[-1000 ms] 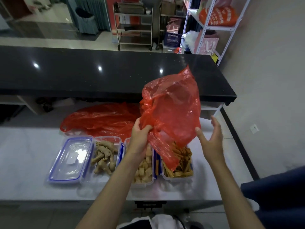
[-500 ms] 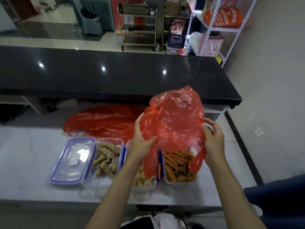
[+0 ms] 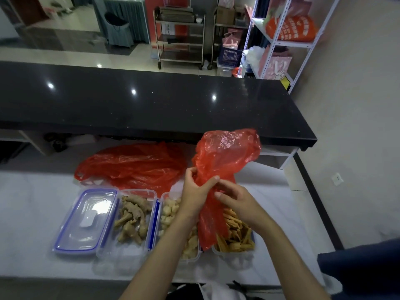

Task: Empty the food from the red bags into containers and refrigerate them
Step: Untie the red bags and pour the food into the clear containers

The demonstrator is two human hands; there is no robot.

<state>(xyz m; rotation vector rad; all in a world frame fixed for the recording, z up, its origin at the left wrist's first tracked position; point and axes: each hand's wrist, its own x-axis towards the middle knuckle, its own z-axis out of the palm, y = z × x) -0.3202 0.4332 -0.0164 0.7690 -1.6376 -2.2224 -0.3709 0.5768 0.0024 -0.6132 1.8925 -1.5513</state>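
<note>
Both hands meet over the containers: left hand point(image 3: 195, 192) grips the red bag point(image 3: 223, 167), right hand point(image 3: 234, 199) pinches its lower fold. Below, orange strips point(image 3: 234, 233) fill the right container point(image 3: 232, 254). Beyond lies another red bag point(image 3: 134, 164), then the black counter point(image 3: 151, 105).

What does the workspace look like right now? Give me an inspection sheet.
Surface: white counter, below a black ledge.
Job's things: three open containers, holding brown pieces, pale pieces and orange strips; lid at the left; red bag held above them; second red bag lying behind.
Clutter: nothing seen.
Hands: left hand and right hand both grip the held bag.
Cables: nothing seen.
Surroundings: steel trolley, white shelving, wall socket.
</note>
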